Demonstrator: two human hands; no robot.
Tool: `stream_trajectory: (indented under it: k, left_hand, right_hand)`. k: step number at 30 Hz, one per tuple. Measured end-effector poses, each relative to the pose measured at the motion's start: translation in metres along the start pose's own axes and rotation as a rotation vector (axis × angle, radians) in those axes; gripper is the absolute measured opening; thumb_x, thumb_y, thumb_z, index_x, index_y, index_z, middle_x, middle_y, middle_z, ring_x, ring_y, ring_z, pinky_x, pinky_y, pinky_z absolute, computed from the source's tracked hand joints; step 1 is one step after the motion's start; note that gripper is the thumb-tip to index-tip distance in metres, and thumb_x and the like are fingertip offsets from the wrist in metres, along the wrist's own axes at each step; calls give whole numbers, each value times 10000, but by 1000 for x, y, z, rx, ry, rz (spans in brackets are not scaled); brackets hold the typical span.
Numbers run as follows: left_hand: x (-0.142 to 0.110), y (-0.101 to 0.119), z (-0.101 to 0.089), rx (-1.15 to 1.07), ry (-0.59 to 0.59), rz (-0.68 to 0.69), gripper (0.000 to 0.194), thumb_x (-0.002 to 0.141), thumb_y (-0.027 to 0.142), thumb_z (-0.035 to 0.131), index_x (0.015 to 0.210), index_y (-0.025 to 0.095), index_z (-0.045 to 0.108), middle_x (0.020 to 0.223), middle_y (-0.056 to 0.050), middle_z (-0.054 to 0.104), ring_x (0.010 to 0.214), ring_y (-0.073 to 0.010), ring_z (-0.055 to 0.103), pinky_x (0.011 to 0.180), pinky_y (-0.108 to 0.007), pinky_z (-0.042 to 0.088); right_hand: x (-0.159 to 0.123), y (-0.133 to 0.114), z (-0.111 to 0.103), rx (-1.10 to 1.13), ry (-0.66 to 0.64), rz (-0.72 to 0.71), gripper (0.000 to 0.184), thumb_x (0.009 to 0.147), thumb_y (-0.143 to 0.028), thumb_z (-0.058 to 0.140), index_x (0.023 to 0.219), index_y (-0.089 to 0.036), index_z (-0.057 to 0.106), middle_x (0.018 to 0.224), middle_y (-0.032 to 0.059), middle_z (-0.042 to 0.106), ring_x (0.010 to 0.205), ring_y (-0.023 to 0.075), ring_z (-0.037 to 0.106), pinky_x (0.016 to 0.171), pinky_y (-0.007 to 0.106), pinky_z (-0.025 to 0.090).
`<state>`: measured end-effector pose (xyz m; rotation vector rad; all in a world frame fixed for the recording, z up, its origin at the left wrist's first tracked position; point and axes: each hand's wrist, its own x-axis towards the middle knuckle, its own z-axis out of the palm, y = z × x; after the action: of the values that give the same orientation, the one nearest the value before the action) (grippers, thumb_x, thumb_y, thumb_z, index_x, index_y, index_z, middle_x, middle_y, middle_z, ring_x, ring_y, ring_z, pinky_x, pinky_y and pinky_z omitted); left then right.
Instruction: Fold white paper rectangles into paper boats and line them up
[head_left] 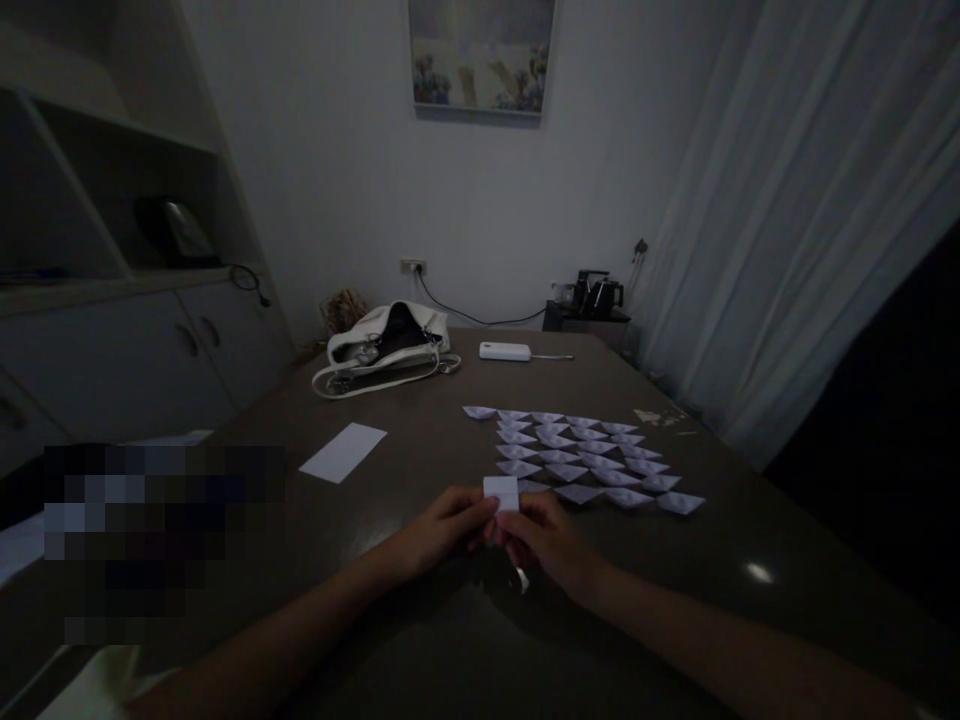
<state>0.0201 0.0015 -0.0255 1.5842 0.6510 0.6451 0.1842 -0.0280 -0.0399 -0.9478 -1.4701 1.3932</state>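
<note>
Between my two hands is a small piece of folded white paper [501, 490], held upright above the dark table. My left hand [450, 520] pinches its left side with the thumb in front. On the right side, my right hand [545, 535] grips the same paper, its thumb near the lower edge. Part of the fingers lies hidden behind the paper. Just beyond my hands stand several folded paper boats [592, 448] in rows. A flat sheet of white paper [343, 452] lies to the left of them.
A white handbag [390, 345] sits at the table's far left. Near the far edge lies a white power bank [505, 352] with a short cable. A blurred, pixelated patch covers the left side. Sheer curtains [757, 220] hang at the right.
</note>
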Motion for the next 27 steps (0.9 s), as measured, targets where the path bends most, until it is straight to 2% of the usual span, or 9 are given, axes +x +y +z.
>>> stream_trajectory:
  k: [3,7,14,20,24,27]
  left_hand:
    - [0,0,0,-14,-28,19,372,822,470,530,688,126,569,583,21,456,541,-102,385,514,-212,295]
    - [1,0,1,-7,-23,44,328,819,424,520,689,127,568,603,15,467,545,-101,386,518,-212,300]
    - [3,-4,-1,7,107,24,330,808,412,503,624,139,520,522,35,418,498,-97,351,484,-213,260]
    - [2,-7,-1,28,125,-7,351,789,446,508,626,136,527,522,36,424,495,-97,367,481,-208,263]
    - [3,-7,-1,35,116,6,349,791,443,500,630,135,525,517,39,418,490,-94,353,475,-207,255]
    - [4,-6,-2,76,51,32,355,809,434,488,637,128,547,534,33,429,509,-99,369,485,-208,271]
  right_hand:
    - [0,2,-1,26,41,5,274,778,-345,560,581,-157,586,546,-13,537,423,69,432,411,197,314]
    - [0,2,-2,48,31,6,285,772,-362,565,581,-152,581,544,-17,531,407,63,432,402,196,304]
    - [0,-3,-1,-1,61,11,331,813,-382,463,575,-171,552,423,-45,455,374,77,415,386,196,289]
    - [0,0,-2,-18,63,28,349,815,-378,448,543,-174,528,406,-45,445,354,78,404,374,194,284]
    - [0,2,-2,-28,63,24,337,816,-383,472,561,-173,537,420,-49,447,373,77,420,382,192,288]
    - [1,4,-1,-49,4,14,335,810,-408,517,585,-164,557,458,-38,474,388,75,431,384,194,288]
